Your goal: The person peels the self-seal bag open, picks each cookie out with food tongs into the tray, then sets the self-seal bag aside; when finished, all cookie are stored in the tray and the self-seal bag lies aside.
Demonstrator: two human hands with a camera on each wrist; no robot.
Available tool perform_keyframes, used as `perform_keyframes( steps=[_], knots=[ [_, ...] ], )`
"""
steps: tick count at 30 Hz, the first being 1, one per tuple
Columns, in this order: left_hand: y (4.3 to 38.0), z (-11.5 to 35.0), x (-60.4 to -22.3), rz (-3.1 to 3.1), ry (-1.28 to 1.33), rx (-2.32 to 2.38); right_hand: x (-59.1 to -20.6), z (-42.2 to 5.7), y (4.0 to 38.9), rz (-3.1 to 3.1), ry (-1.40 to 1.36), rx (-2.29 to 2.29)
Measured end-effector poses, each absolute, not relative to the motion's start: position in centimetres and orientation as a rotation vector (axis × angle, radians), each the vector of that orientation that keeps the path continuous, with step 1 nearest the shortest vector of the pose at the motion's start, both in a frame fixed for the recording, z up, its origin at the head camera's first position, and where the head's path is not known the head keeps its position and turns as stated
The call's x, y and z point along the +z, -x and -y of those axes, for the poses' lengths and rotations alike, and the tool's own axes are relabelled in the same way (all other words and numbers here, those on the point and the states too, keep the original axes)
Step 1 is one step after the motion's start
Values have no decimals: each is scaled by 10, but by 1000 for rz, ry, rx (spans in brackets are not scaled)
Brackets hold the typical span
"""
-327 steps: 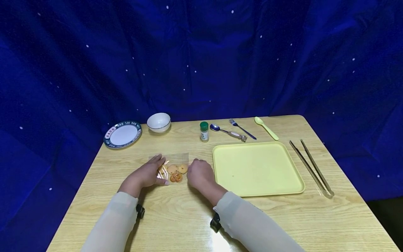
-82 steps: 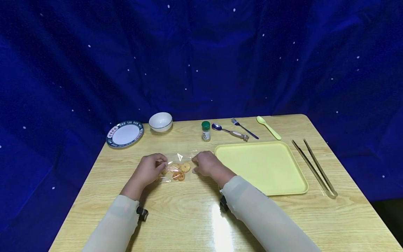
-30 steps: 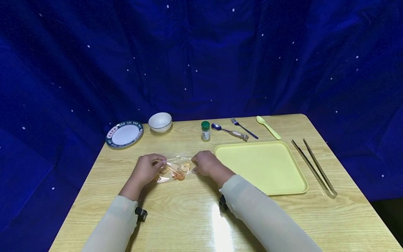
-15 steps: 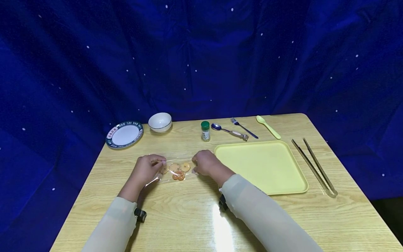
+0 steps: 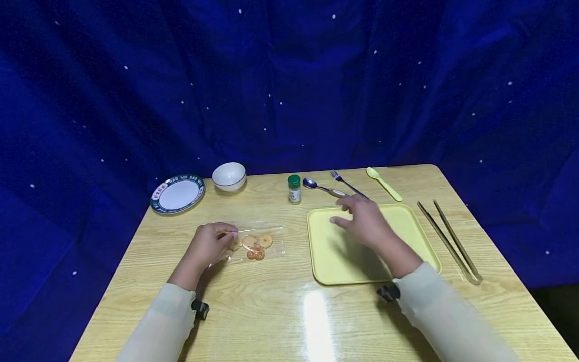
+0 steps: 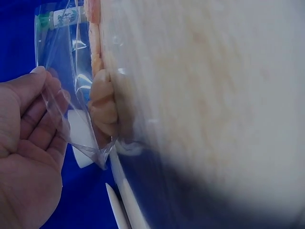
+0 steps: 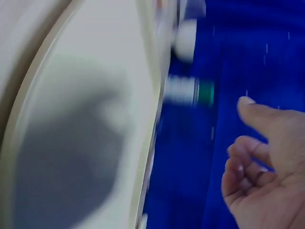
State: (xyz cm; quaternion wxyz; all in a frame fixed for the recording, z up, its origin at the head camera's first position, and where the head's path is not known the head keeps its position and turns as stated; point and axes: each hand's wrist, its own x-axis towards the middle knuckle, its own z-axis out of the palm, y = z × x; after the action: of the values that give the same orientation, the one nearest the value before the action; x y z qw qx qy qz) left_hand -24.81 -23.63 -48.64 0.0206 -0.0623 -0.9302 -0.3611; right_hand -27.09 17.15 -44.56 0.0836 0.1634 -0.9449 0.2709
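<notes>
My left hand (image 5: 209,246) pinches the left end of a clear plastic bag (image 5: 277,242) between thumb and fingers. In the left wrist view the bag's film (image 6: 62,102) is drawn up at the fingertips. Inside lie several biscuits, among them a round pale cookie (image 5: 266,241) and a brown pretzel-shaped piece (image 5: 256,253). My right hand (image 5: 364,221) hovers over the yellow tray (image 5: 325,266), thumb and fingers apart, holding nothing. Its shadow falls on the tray in the right wrist view, where the hand (image 7: 267,167) shows loosely bent fingers.
At the back left stand a rimmed plate (image 5: 177,195) and a white bowl (image 5: 229,177). A green-capped shaker (image 5: 294,190), a dark spoon (image 5: 316,185), a fork (image 5: 348,184) and a yellow spoon (image 5: 384,185) line the back. Metal tongs (image 5: 452,246) lie right of the tray.
My right hand has let go of the bag's right end and moved right, over the tray. The left hand keeps its pinch in nearly the same place.
</notes>
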Motion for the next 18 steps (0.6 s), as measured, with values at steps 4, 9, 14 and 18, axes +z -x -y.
perform_keyframes(
  steps=[4,9,14,18],
  knots=[
    [248,237,-484,2891,191,-1119,-446,-248,261,2729,-373,798],
    [249,235,-482,2896,218,-1139,-457,-331,246,2770,-188,683],
    [250,234,-481,2892,213,-1133,-473,-392,235,2931,83,633],
    [249,232,-479,2902,199,-1150,-484,-416,224,3030,199,639]
  ],
)
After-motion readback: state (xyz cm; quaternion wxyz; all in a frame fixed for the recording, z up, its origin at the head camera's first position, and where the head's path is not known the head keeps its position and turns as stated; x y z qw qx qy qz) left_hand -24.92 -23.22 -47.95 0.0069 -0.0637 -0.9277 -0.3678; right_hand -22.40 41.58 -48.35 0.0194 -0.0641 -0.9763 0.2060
